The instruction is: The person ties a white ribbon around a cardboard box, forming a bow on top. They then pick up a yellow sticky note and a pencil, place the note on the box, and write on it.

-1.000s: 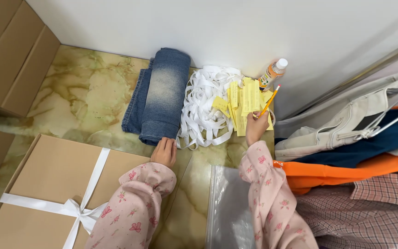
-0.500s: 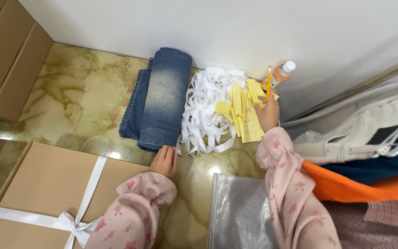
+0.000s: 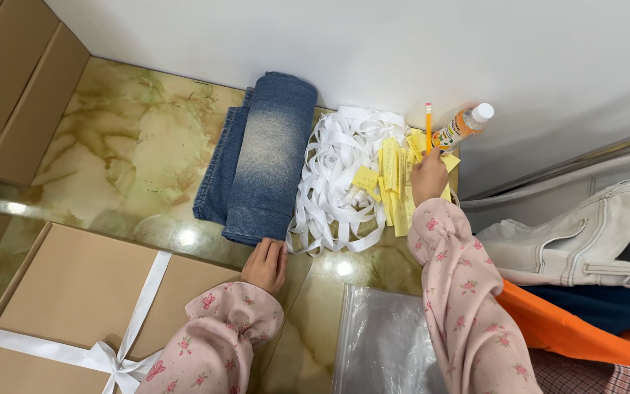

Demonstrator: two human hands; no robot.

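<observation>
The right hand (image 3: 429,175) is closed around a yellow pencil (image 3: 428,125), which points up and away from the hand toward the white wall (image 3: 417,51). Under this hand lies a heap of yellow paper slips (image 3: 395,179), and just to its left a tangle of white ribbon (image 3: 337,182). Just beyond the pencil tip, to the right, a small orange bottle (image 3: 461,128) lies on its side against the wall.

The left hand (image 3: 265,264) rests with fingers curled, holding nothing, its fingertips touching the near end of folded jeans (image 3: 264,157).

Risks, as a judgement: the pencil tip is very near the bottle, so a small push forward could knock the bottle and send it rolling. The right wrist sits on loose slips, and a sideways drag of the sleeve could scatter them or snag the ribbon loops.

Room is tight ahead of the right hand, where the wall closes it off. To its right, a pale bag (image 3: 585,241) and orange cloth (image 3: 577,328) crowd in. Near the right forearm lies a clear plastic bag (image 3: 380,343). Left of the left hand sits a ribboned box (image 3: 60,292); beyond the jeans there is open marble floor (image 3: 125,146).
</observation>
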